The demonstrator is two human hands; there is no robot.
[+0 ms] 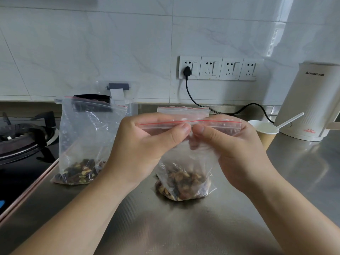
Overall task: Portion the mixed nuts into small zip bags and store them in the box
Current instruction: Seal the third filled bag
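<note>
A small clear zip bag [184, 179] with mixed nuts in its bottom stands on the steel counter in the middle. My left hand [147, 144] and my right hand [230, 144] both pinch its red-lined zip strip at the top, thumbs meeting at the centre. Another zip bag [184, 109] shows just behind it. To the left stands a third zip bag [82, 144] holding nuts, its mouth upright. Behind that one sits the clear plastic box [128, 105] with a grey latch.
A gas hob [24, 137] fills the left side. A paper cup [265, 133] with a white plastic spoon [288, 120] stands at the right, beside a white kettle [311, 102]. A black cable [193, 96] runs from the wall sockets along the counter's back.
</note>
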